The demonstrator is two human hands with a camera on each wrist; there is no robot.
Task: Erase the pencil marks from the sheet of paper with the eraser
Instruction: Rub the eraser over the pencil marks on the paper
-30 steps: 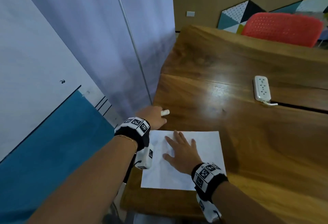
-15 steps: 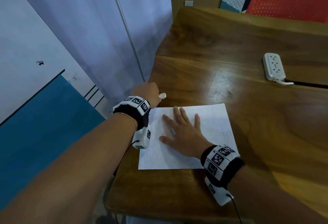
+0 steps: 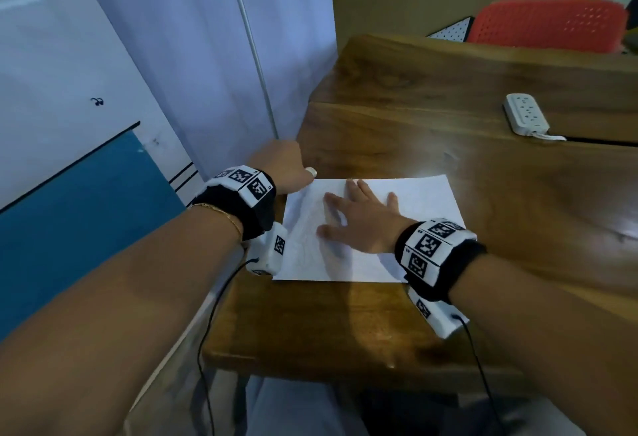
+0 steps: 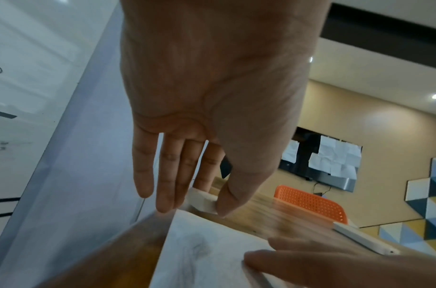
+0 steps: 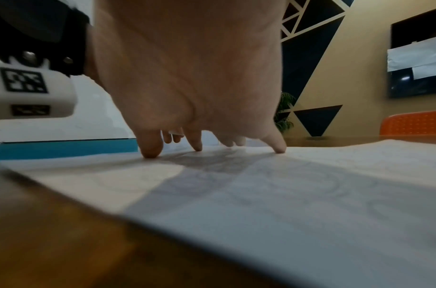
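Eraser: your left hand pinches the small white block eraser just beyond the white paper sheet's far-left corner
Marks: faint, toward you
Right hand: flat, fingers spread, pinning the sheet to the wooden tabletop

White rectangular sheet of paper on the brown wooden table near its left near corner, small white eraser just beyond the sheet's far left corner, white plastic power strip far right, red perforated plastic chair behind the table

Wooden table, red chair behind, pale curtain at left
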